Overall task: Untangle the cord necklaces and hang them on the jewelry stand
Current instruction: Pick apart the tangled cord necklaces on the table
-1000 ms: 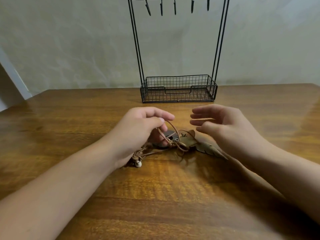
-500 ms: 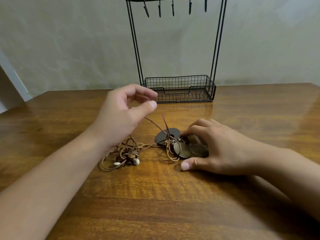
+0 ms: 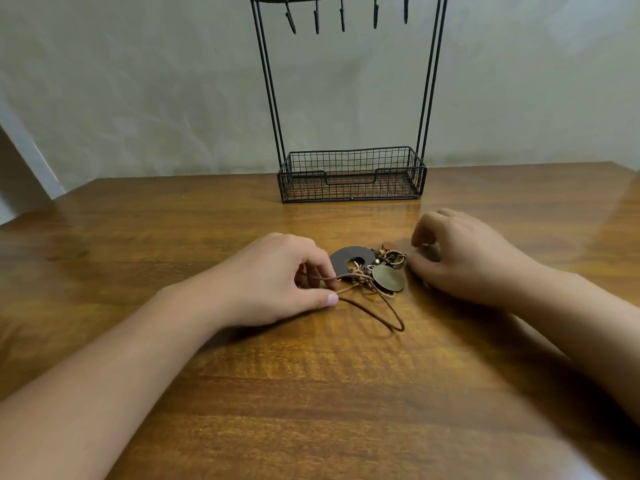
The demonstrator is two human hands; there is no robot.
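My left hand (image 3: 277, 278) pinching a brown cord (image 3: 372, 311), my right hand (image 3: 460, 258) curled over a pendant, glossy wooden table (image 3: 311, 393), wire jewelry stand (image 3: 351, 174) against pale wall (image 3: 138, 81)

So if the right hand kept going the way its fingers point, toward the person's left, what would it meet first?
Most likely the cluster of small metal rings and beads just beyond the right hand; past them lies the dark ring-shaped pendant. Whether the fingertips already touch the cluster is unclear.
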